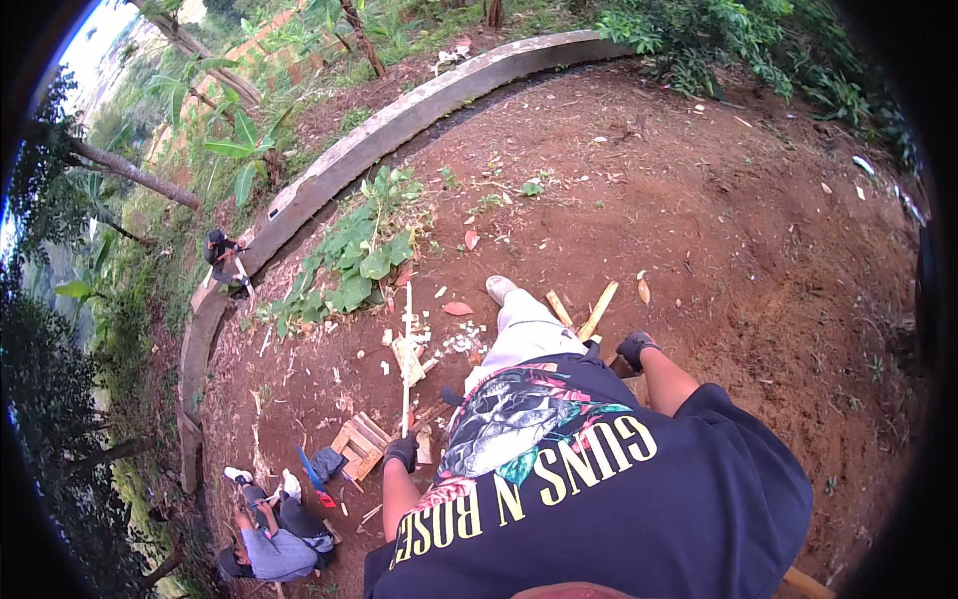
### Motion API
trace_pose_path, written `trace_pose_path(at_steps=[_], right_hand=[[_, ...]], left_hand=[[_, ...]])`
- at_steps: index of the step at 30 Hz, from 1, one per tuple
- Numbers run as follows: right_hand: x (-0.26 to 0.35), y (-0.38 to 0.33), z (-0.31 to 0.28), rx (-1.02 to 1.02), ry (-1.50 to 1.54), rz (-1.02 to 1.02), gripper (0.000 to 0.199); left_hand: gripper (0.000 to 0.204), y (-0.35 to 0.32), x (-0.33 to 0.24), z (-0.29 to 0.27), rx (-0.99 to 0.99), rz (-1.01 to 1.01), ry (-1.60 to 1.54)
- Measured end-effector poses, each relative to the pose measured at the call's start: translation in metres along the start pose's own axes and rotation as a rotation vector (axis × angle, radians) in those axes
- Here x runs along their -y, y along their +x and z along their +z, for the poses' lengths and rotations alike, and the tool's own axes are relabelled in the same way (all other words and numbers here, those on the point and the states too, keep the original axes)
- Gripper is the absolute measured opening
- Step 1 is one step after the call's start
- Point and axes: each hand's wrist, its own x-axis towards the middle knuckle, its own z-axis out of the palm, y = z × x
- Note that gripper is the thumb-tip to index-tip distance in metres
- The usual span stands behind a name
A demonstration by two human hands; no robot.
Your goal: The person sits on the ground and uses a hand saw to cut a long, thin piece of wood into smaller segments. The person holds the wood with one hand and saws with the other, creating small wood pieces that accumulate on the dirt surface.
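My left hand, in a dark glove, is closed around the lower end of a long, thin, pale wooden stick. The stick points away from me, over a splintered pale wood piece on the ground. My right hand, also gloved, is closed beside my right thigh; what it grips, if anything, is too small and covered to make out. Just beyond it two yellowish split wood pieces lie on the soil. White wood chips are scattered left of my outstretched leg.
A wooden stool or crate lies left of my left hand, near a blue saw with a red handle. One person sits at lower left; another is by the curved concrete wall. A leafy plant grows ahead.
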Motion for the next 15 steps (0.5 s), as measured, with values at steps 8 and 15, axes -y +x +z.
trace_pose_path(at_steps=[8, 15], right_hand=[[-0.01, 0.089, -0.126, 0.072, -0.584, -0.302, 0.059], [0.084, 0.129, -0.361, -0.189, -0.587, -0.383, 0.04]], left_hand=[[0.076, -0.041, -0.002, 0.066, -0.334, -0.079, 0.109], [0.072, -0.05, 0.058, 0.209, -0.274, -0.224, 0.096]])
